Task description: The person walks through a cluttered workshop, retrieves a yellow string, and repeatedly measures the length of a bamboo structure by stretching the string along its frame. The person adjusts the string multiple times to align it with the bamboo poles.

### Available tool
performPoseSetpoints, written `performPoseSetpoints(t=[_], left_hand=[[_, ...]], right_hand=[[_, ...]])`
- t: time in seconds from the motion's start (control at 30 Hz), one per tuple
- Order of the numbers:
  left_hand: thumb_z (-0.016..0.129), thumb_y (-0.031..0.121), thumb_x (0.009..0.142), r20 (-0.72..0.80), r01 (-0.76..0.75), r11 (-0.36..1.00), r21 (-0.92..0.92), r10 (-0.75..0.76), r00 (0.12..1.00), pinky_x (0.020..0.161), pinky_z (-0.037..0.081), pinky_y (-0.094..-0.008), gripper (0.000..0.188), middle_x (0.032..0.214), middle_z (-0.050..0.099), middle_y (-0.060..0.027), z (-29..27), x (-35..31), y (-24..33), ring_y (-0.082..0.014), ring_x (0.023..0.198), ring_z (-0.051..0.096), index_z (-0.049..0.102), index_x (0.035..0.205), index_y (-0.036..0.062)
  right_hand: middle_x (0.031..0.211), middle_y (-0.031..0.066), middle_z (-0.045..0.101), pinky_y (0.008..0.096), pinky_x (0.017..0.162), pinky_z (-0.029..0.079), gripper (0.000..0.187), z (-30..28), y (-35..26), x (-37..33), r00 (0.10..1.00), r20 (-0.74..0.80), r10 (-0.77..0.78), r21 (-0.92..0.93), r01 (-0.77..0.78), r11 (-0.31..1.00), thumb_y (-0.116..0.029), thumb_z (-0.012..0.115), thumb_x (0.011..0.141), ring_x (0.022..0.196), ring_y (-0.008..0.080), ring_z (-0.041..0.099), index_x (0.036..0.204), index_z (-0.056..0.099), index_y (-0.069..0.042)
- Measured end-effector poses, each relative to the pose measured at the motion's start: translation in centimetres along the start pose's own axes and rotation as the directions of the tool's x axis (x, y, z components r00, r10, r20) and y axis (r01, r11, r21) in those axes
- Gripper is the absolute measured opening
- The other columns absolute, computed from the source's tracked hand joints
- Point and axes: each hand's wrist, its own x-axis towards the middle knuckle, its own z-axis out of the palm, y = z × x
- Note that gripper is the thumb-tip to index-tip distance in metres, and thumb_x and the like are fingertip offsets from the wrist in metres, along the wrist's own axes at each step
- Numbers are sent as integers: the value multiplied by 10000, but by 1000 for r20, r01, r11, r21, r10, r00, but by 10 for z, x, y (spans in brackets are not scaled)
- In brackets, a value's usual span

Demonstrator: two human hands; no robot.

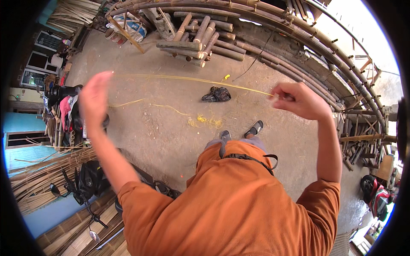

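Observation:
Arms spread wide, I hold a thin yellow string (205,80) stretched nearly straight across in front of me. My right hand (299,100) is closed, its thumb and fingertips pinching the string's right end. My left hand (95,98) is smeared by motion, but the string runs up to its fingertips and looks gripped there. Another stretch of yellow string (168,108) trails below the left hand toward a loose tangle of yellow string (207,121) on the floor near my feet.
A crumpled black plastic bag (216,94) and a small yellow item (226,77) lie on the concrete floor (149,136). Cut bamboo poles (200,40) are stacked ahead. Motorbikes stand at the left (89,179) and right (378,194). Bamboo strips (47,179) lie along the left.

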Motion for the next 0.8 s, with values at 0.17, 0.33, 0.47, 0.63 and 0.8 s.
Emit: performPoseSetpoints(t=[0.17, 0.33, 0.47, 0.63, 0.8], left_hand=[[472, 260, 987, -546, 379, 617, 689, 99, 832, 854, 496, -403, 297, 1096, 687, -133, -225, -67, -230, -317, 1002, 646, 683, 1126, 103], [404, 447, 964, -852, 822, 327, 465, -88, 517, 823, 493, -480, 415, 1065, 697, -135, -317, -143, -288, -377, 982, 644, 682, 1160, 210], [366, 437, 961, -923, 934, 130, 332, -157, 350, 804, 499, -500, 415, 1089, 699, -107, -346, -185, -314, -404, 963, 645, 679, 1168, 259], [368, 423, 965, -925, 940, 35, 340, -169, 341, 832, 494, -519, 429, 1129, 683, -123, -352, -202, -350, -413, 999, 637, 665, 1193, 213], [415, 394, 952, -693, 780, -80, 621, -521, 498, 803, 509, -529, 447, 1070, 683, -183, -316, -196, -387, -442, 965, 639, 684, 1105, 71]], right_hand=[[1063, 118, 692, 351, 875, 482, 224, -43, 257, -70, 761, -629, 155, -40, -231, 972, -75, 574, 907, 990, 230, 641, 1112, 655, -33], [997, 73, 680, 271, 808, 491, 340, -83, 376, -158, 24, -926, 378, 366, -197, 909, -290, 531, 1002, 893, 135, 629, 1100, 643, 15], [847, 12, 646, 248, 612, 449, 424, -110, 397, -173, 354, -738, 574, 425, -416, 804, -428, 563, 971, 699, 91, 554, 957, 696, -25], [728, -16, 582, 260, 580, 430, 387, -79, 394, -167, 602, -570, 560, 293, -487, 823, -424, 570, 960, 668, 93, 538, 953, 693, -57], [772, 54, 613, 320, 650, 452, 363, -13, 215, -42, 850, 20, 527, 25, -527, 849, -369, 578, 957, 706, 143, 549, 884, 634, -17]])
